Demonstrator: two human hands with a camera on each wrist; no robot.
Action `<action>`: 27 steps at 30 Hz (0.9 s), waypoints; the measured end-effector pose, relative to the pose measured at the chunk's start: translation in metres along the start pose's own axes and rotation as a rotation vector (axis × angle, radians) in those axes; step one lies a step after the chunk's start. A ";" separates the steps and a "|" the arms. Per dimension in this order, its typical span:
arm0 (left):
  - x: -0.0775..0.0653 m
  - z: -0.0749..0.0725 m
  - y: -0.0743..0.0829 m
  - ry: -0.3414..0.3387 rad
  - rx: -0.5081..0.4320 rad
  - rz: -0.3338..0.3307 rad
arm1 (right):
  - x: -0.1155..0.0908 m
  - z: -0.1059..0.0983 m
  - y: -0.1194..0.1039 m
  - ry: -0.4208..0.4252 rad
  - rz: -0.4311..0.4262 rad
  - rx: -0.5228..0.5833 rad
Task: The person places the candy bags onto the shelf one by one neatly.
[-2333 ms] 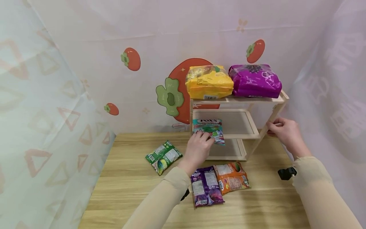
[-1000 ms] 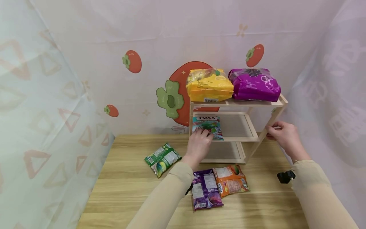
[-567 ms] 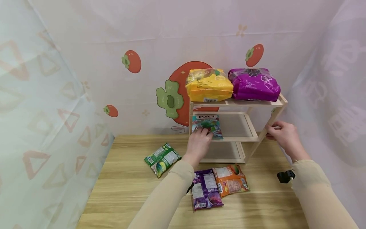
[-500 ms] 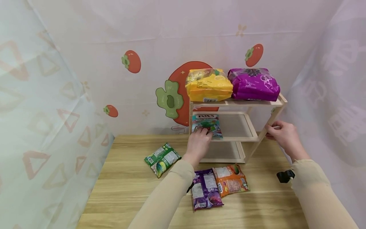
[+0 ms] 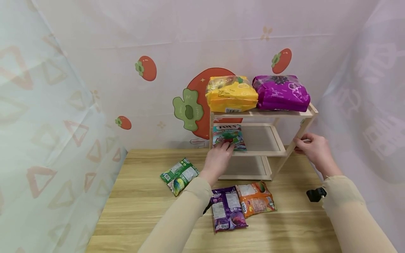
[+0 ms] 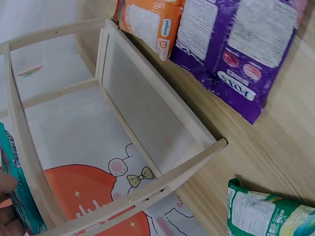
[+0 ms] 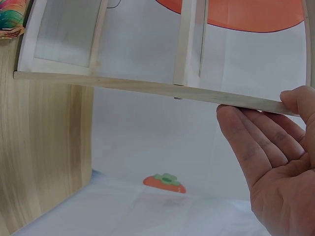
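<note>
My left hand (image 5: 218, 158) grips the lower edge of a teal Fox's candy bag (image 5: 227, 131), its fingers curled over the front of the bag. The bag lies at the left end of the middle tier of a small wooden shelf rack (image 5: 259, 153). Only its side and a few fingers (image 6: 7, 184) show in the left wrist view. My right hand (image 5: 314, 149) pinches the rack's right front upright between thumb and fingers; the right wrist view shows the thumb on one side of the wooden bar (image 7: 197, 93) and the fingers on the other.
On the rack's top stand a yellow bag (image 5: 232, 96) and a purple bag (image 5: 281, 93). A green candy bag (image 5: 180, 175) lies on the table left of the rack. In front lie a dark purple bag (image 5: 228, 209) and an orange bag (image 5: 255, 198), touching.
The teal bag, earlier hanging over the middle tier's front edge, has slid back onto that tier with my left hand on it. My right hand stays on the upright.
</note>
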State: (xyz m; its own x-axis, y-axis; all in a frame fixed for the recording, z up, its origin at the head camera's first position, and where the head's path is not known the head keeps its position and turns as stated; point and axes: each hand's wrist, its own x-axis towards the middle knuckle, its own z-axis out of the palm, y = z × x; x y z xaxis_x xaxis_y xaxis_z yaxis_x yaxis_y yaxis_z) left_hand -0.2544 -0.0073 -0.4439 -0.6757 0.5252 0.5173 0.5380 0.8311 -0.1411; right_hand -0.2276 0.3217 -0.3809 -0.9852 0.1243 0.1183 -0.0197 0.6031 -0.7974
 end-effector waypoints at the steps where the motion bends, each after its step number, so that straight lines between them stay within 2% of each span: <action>1: -0.001 -0.001 -0.001 -0.012 -0.012 0.007 | 0.000 0.000 0.000 0.001 0.001 -0.001; 5: -0.008 -0.009 -0.004 -0.013 -0.083 0.020 | -0.001 -0.001 0.000 0.002 0.006 -0.013; 12: -0.018 -0.029 -0.014 0.130 -0.246 -0.008 | -0.001 -0.001 -0.001 -0.006 0.012 -0.020; 19: -0.022 -0.046 -0.029 0.216 -0.333 -0.121 | -0.001 -0.001 -0.001 -0.005 0.007 -0.020; 27: -0.023 -0.052 -0.046 0.274 -0.427 -0.304 | -0.001 -0.002 -0.001 -0.008 0.011 -0.050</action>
State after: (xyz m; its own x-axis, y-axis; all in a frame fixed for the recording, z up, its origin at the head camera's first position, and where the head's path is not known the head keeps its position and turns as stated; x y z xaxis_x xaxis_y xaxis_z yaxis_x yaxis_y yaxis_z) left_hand -0.2374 -0.0672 -0.4054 -0.7070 0.1608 0.6887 0.5338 0.7601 0.3704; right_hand -0.2260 0.3225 -0.3791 -0.9865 0.1251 0.1052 -0.0007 0.6406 -0.7679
